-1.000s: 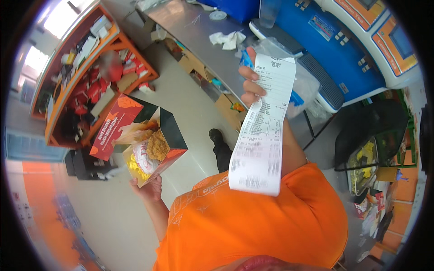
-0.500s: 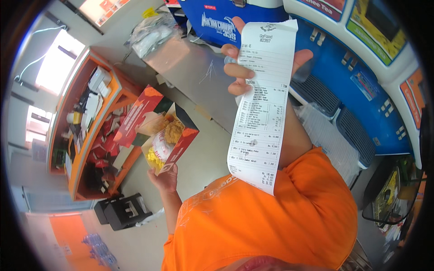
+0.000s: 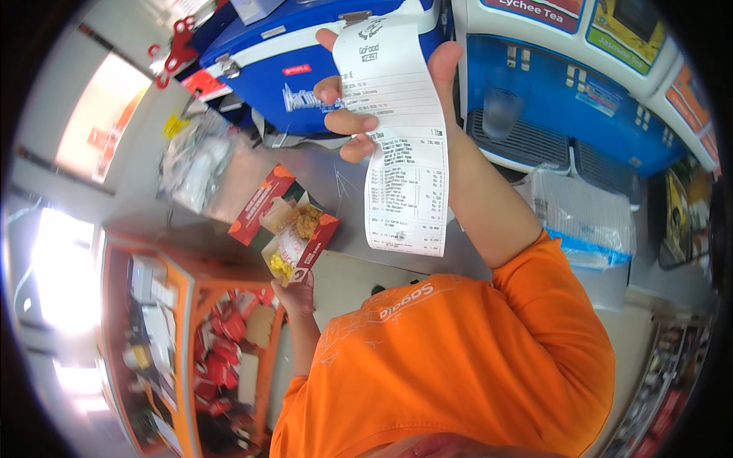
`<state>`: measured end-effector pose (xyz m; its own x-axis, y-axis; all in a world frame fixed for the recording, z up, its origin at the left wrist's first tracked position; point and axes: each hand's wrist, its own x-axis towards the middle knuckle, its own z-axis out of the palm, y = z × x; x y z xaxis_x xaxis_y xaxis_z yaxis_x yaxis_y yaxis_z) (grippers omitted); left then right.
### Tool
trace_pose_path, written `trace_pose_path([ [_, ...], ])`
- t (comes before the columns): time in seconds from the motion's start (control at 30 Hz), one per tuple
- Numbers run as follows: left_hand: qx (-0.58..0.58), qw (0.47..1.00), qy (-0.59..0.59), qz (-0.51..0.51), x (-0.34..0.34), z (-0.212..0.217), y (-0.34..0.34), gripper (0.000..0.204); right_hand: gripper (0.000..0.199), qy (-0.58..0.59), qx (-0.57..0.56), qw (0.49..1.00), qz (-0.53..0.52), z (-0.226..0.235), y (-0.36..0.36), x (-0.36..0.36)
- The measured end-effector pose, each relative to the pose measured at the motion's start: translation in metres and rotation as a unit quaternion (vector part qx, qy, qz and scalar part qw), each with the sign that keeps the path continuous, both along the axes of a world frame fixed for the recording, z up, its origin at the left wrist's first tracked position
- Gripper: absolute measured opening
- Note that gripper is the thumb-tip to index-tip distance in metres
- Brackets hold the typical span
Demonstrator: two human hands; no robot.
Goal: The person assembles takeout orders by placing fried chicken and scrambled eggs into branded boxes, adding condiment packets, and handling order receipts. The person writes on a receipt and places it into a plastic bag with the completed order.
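Head view: right hand (image 3: 359, 114) pinches one long white receipt (image 3: 401, 145) by its top, thumb behind, strip hanging over the steel counter (image 3: 343, 183); left hand (image 3: 294, 294) grips one open red food box (image 3: 286, 225) from below, fried chicken and yellow bits inside, held at the counter's front edge; one blue cooler (image 3: 305, 65) behind, blue drink dispenser (image 3: 565, 91) to the right; bare floor below.

The scene is brightly and evenly lit, with blown-out white glare from the windows (image 3: 65, 275) at the left edge and a soft sheen on the steel counter (image 3: 343, 191). The fisheye lens bends straight edges toward a dark round rim. The receipt (image 3: 401, 145) is sharp, while the shelves (image 3: 183, 343) at the lower left are slightly smeared.
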<state>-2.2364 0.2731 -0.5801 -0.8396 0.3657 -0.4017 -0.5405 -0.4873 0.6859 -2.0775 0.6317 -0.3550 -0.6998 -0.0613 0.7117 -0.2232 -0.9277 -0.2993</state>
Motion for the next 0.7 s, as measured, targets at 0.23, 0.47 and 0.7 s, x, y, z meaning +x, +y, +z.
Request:
trace_pose_path([
  [0.23, -0.014, 0.998, 0.007, -0.062, -0.096, -0.002, -0.012, 0.049, 0.108, -0.034, -0.013, 0.997, -0.072, 0.002, -0.02, -0.048],
  [0.47, -0.125, 0.982, 0.042, -0.134, -0.171, -0.01, 0.024, 0.05, 0.113, -0.005, -0.038, 0.996, -0.084, -0.015, -0.042, -0.077],
  [0.7, -0.143, 0.981, -0.009, -0.132, -0.187, -0.021, 0.025, 0.048, 0.12, -0.01, -0.041, 0.996, -0.073, -0.026, -0.055, -0.088],
])
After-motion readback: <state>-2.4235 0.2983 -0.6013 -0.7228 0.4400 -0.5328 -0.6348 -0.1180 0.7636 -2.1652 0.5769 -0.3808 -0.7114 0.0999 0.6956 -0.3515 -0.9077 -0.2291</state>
